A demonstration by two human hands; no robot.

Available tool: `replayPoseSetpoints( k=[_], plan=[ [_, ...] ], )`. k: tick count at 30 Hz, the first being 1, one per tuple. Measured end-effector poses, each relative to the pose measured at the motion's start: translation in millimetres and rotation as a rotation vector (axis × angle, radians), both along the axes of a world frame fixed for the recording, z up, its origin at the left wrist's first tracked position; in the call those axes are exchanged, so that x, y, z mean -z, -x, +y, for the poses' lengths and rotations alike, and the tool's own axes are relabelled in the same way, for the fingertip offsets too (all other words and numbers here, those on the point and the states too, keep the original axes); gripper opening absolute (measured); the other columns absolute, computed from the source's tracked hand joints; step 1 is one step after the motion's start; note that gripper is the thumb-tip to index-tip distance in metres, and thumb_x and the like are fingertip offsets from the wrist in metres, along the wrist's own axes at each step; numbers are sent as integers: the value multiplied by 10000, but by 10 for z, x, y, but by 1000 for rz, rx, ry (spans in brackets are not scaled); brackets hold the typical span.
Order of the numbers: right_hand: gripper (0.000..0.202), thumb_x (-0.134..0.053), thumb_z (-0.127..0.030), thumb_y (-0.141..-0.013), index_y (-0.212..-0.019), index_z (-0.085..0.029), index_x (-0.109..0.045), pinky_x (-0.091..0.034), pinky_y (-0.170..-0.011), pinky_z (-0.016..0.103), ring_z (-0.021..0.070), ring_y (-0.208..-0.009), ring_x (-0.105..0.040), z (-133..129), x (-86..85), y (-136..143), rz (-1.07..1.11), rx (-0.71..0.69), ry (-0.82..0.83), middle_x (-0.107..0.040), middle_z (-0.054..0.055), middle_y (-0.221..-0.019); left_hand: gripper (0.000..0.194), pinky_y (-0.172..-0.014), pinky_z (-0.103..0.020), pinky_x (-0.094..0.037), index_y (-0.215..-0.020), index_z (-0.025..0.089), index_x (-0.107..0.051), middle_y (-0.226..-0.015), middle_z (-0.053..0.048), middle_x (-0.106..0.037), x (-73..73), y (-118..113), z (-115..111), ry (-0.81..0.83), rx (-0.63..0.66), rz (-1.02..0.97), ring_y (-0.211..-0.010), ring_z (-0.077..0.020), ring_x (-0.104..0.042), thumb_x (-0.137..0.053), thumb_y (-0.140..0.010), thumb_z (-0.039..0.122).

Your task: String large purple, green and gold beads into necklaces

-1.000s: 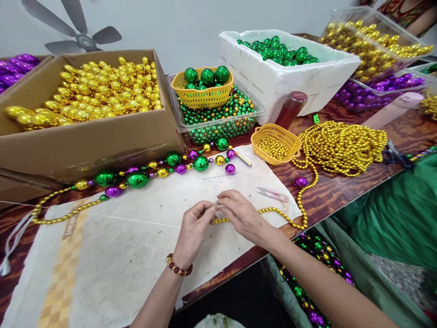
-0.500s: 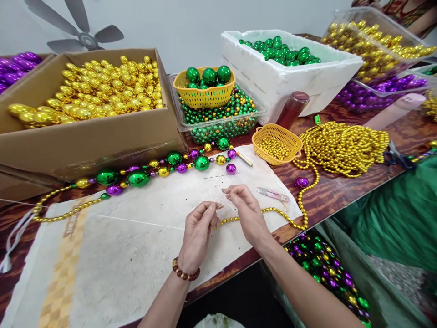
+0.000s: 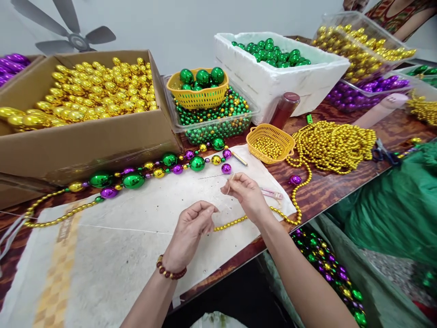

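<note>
My left hand [image 3: 193, 228], a beaded bracelet on its wrist, is closed in a pinch above the white cloth [image 3: 102, 264]. A thin white thread [image 3: 126, 229] comes in from the left and ends at this hand. Higher and to the right, my right hand [image 3: 244, 191] pinches a fine loop of thread between thumb and fingertips. A strand of small gold beads [image 3: 232, 223] begins beside the left fingers and passes behind the right wrist. Pink-handled thread snips [image 3: 272, 193] lie partly hidden by the right hand. Beyond it rests a loose purple bead [image 3: 226, 168].
A mixed bead necklace [image 3: 134, 180] lies along the cardboard box [image 3: 88, 141]. Behind are a bead tub [image 3: 215, 132] and a foam box [image 3: 273, 86]. To the right are a small yellow basket [image 3: 269, 143], a gold strand heap [image 3: 337, 146] and scissors [image 3: 380, 152]. A person's arm [image 3: 409, 27] shows at top right.
My hands have moved apart: the right one has risen slightly and now covers the snips' blades, while the left has shifted left. The whole view has slid a little.
</note>
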State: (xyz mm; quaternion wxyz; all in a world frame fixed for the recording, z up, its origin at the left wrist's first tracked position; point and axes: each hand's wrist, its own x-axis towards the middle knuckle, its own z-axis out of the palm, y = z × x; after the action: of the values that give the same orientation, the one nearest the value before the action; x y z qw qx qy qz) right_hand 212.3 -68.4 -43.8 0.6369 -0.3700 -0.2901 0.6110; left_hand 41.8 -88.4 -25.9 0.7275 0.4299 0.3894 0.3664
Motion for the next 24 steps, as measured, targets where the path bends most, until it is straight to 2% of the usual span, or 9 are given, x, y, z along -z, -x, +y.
replayPoseSetpoints(
  k=[2,4,6,10,12,14,17,20,24],
  plan=[
    [268,-700,-209,-756,-1010,-197,-614,-463,-929,371,167,-932,-642,-56,10,13,-120,-116,-14,-689,41,-1009,148,-738,-256,-416,-806,160,-629,-669,3,-524,-94,13,23,-72,-87,-17,-697,-113,-511,-570,-891,265],
    [359,-663,-225,-794,-1148,-226,-603,-427,-998,393,186,-1104,-594,-141,16,75,-247,-251,-78,-641,53,-1203,110,-857,-286,-405,-804,170,-630,-777,-25,-588,-201,22,38,-150,-159,-14,-848,-151,-548,-583,-877,238],
    [334,-604,-246,-854,-1188,-233,-611,-412,-1020,385,187,-1166,-558,-234,8,172,-322,-351,-171,-632,46,-1222,60,-862,-283,-402,-834,180,-640,-786,-23,-599,-306,33,52,-213,-209,-2,-856,-153,-546,-598,-862,214],
    [178,-553,-257,-902,-1015,-200,-678,-502,-815,282,146,-872,-640,-357,-63,343,-471,-359,-231,-678,16,-939,144,-740,-271,-423,-973,202,-664,-681,9,-537,-457,99,94,-244,-266,36,-710,-137,-505,-590,-852,228],
    [167,-516,-241,-918,-899,-191,-674,-492,-683,239,117,-705,-616,-388,-119,370,-650,-319,-230,-657,0,-829,195,-673,-265,-410,-1017,212,-667,-648,17,-515,-490,159,116,-295,-257,199,-637,-134,-465,-565,-859,263],
    [134,-517,-214,-910,-890,-199,-649,-467,-679,238,123,-719,-612,-418,-180,358,-883,-238,-257,-659,1,-848,216,-644,-266,-392,-1021,224,-677,-671,7,-546,-495,224,132,-430,-161,489,-627,-150,-470,-560,-854,295],
    [123,-555,-209,-886,-1004,-212,-588,-441,-732,255,161,-854,-626,-470,-259,301,-1172,-134,-309,-676,15,-947,196,-669,-272,-389,-952,237,-700,-762,-23,-602,-473,301,148,-632,151,827,-716,-196,-535,-572,-835,328],
    [151,-575,-258,-890,-1035,-220,-557,-428,-706,242,164,-862,-633,-512,-316,224,-1295,-193,-372,-681,13,-975,147,-655,-260,-386,-790,228,-679,-764,-29,-599,-453,353,166,-594,407,843,-717,-203,-533,-583,-817,336],
    [190,-586,-367,-904,-1048,-243,-579,-418,-688,220,142,-836,-636,-563,-406,49,-1321,-341,-450,-689,-5,-983,183,-555,-227,-329,-635,208,-578,-653,6,-508,-442,433,179,-360,545,751,-618,-164,-431,-656,-745,331]
  ],
)
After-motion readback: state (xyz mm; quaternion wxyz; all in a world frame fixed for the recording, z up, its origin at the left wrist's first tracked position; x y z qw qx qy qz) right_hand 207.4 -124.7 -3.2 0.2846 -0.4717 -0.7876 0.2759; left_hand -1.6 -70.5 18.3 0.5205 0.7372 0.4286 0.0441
